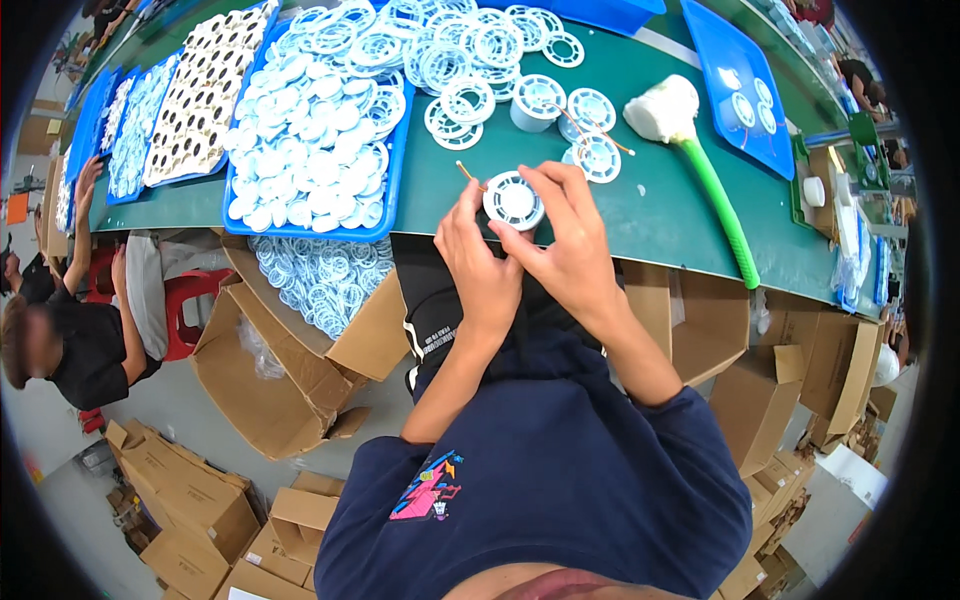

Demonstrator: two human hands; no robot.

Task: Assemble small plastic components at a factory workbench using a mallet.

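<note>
At the near edge of the green table, a round white plastic housing (514, 201) with a slotted ring on top sits between my two hands. A thin wire with a bare-looking tip sticks out of its left side. My left hand (474, 262) grips the housing from the left, fingers around its side. From the right, my right hand (570, 240) closes on it, with the thumb at the near rim and the index finger at the far rim. Just beyond stand similar wired housings (537, 100), several of them close together. Their undersides are hidden.
Left of my hands, a blue tray (393, 205) holds heaped white discs (310, 150). Loose slotted rings (470, 50) pile up behind. On the right lie a mallet (715, 190) with a green handle and a blue tray (735, 70). Cardboard boxes (280, 370) stand below; a co-worker (85, 330) sits left.
</note>
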